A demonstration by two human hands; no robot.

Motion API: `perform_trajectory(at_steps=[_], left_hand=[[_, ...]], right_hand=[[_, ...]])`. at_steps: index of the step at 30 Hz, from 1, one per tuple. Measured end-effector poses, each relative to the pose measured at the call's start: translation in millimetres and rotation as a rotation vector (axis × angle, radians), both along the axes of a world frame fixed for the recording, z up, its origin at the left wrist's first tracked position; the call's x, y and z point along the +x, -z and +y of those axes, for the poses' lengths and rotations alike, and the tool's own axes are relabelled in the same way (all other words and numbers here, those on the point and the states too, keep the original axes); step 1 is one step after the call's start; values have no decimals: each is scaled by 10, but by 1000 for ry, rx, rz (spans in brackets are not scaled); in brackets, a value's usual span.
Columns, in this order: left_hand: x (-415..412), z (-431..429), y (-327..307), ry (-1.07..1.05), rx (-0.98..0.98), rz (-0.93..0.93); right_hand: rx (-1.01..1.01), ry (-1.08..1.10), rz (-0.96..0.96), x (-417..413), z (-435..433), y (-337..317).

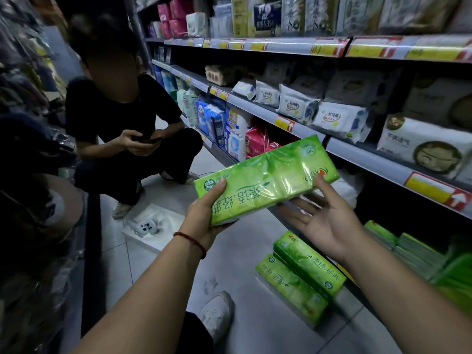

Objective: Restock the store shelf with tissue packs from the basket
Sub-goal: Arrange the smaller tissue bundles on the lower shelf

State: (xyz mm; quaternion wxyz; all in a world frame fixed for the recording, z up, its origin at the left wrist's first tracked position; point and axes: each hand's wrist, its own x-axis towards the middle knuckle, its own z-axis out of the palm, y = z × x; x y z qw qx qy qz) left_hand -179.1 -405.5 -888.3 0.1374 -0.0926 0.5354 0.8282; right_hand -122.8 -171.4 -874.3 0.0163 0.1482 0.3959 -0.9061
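Note:
A long green tissue pack (265,177) is held up in front of the shelf (362,154). My left hand (204,213) grips its near end, thumb on top and fingers underneath. My right hand (324,221) is spread palm up under the far end, its thumb touching the pack's upper face. Two more green packs (301,274) lie stacked on the floor below. Further green packs (408,249) stand on the lowest shelf at the right. No basket is visible.
A person in black (122,118) squats in the aisle at the left, holding a phone. A white foam tray (150,228) with a small device lies on the tiles. My shoe (217,315) is near the floor packs. Wipes and tissue packs fill the upper shelves.

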Motion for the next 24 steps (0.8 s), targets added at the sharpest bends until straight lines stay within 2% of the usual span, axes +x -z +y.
perform_trajectory(at_steps=[6,10,14,16,20,24], left_hand=[[-48,274,25,137,-35,64],[-78,377,98,265,-148,87],[-195,401,159,87,-262,229],[-238,399,173,74,-287,267],[-262,443,230,240,-462,318],[-274,515,278,416,-470,291]], right_hand=[[159,34,41,-40,62,106],[143,150,50,-107,227,143],[178,170,68,-191,329,120],[226,178,53,-240,362,137],[426,178,30,-299,369,174],[623,145,66,-338,333,168]])
